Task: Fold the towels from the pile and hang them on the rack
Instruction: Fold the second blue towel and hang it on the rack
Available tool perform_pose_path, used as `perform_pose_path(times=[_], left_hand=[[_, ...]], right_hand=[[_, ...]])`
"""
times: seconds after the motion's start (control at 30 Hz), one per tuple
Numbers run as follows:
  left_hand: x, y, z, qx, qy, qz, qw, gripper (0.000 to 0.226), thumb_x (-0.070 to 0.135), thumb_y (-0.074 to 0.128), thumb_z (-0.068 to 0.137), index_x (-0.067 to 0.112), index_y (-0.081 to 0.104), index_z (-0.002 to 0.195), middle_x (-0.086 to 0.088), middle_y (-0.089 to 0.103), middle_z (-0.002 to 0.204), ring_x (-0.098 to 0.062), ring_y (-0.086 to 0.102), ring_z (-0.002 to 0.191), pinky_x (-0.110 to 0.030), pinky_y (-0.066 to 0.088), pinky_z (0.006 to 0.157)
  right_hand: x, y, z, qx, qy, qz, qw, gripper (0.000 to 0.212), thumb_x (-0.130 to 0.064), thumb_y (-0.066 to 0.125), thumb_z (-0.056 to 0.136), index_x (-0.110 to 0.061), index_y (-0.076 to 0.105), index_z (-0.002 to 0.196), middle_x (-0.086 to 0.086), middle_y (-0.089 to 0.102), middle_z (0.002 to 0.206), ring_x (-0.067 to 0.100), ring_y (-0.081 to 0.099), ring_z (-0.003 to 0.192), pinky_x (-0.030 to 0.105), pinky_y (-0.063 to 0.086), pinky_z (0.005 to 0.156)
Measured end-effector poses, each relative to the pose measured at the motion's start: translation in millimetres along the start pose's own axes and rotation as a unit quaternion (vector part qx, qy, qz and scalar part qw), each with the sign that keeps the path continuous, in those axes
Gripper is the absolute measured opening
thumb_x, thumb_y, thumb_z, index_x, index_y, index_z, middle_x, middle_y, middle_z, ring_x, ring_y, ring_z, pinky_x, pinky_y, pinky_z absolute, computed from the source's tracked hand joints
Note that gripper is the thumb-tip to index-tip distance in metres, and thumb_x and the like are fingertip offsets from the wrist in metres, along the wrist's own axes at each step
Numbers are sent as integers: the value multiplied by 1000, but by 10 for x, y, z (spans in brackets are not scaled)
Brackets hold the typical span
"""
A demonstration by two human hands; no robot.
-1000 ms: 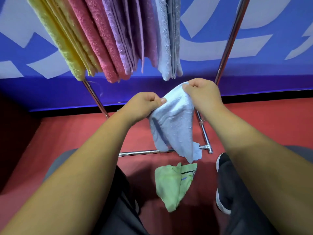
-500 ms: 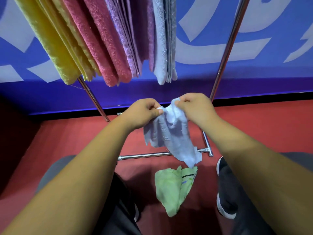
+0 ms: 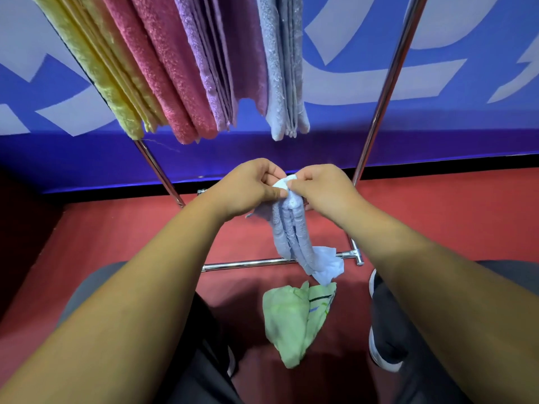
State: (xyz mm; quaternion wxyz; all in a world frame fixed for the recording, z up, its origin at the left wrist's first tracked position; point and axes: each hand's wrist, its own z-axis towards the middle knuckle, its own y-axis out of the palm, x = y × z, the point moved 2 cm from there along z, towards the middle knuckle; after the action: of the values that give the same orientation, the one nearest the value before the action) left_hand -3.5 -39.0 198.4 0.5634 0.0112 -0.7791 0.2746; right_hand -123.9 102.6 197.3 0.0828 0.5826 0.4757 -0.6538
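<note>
Floor [image 3: 437,211]: red; a crumpled green towel [image 3: 294,319] lies between the person's feet
Hands: left hand [image 3: 248,188] and right hand [image 3: 323,191], fingers curled, both pinch the top of a bunched pale blue towel [image 3: 291,231] that hangs down
Rack [image 3: 385,83]: metal, behind the hands; folded hung towels [image 3: 186,68] in yellow, pink, purple and grey

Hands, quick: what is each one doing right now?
Left hand: closed, pinching the top of the light blue towel.
Right hand: closed, pinching the same towel's top, right beside the left.
</note>
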Motion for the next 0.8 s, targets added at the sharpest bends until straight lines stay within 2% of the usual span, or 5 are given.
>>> perform_pose_path(times=[0.23, 0.47, 0.57, 0.7, 0.8], left_hand=[[-100, -195, -29, 41, -3, 357, 933, 18, 26, 88, 84, 19, 73, 92, 9, 66, 79, -18, 62, 81, -32, 46, 69], [-140, -293, -29, 117, -51, 365, 922, 21, 40, 78, 90, 21, 74, 80, 6, 69, 68, -17, 65, 70, -33, 56, 69], [-123, -262, -32, 134, -81, 281, 947, 21, 27, 71, 93, 14, 75, 78, 3, 74, 59, -10, 66, 51, -28, 60, 68], [-93, -296, 5, 198, -86, 189, 958, 14, 32, 68, 83, 23, 77, 79, 6, 78, 74, -18, 76, 81, -38, 63, 80], [-64, -302, 34, 245, -56, 138, 958, 23, 42, 69, 88, 21, 77, 81, 5, 73, 72, -19, 69, 75, -34, 59, 76]], right_hand=[[16, -264, 55, 121, 1, -69, 990, 26, -27, 64, 80, -2, 65, 73, 19, 66, 75, 27, 54, 70, 41, 53, 72], [100, -319, 76, 143, 14, -92, 985, 30, -26, 62, 81, 3, 60, 73, 23, 57, 74, 23, 42, 68, 47, 52, 72], [102, -313, 68, 138, -5, -79, 987, 24, -24, 66, 83, -4, 62, 71, 5, 54, 65, 20, 46, 68, 42, 50, 69], [-50, -273, -89, -156, -72, -35, 984, 9, -23, 80, 91, -19, 81, 83, 1, 73, 75, 8, 61, 70, 33, 53, 73], [-58, -222, -212, -331, -94, -50, 937, 7, -22, 81, 95, -25, 86, 98, 7, 82, 97, 8, 70, 84, 33, 62, 87]])
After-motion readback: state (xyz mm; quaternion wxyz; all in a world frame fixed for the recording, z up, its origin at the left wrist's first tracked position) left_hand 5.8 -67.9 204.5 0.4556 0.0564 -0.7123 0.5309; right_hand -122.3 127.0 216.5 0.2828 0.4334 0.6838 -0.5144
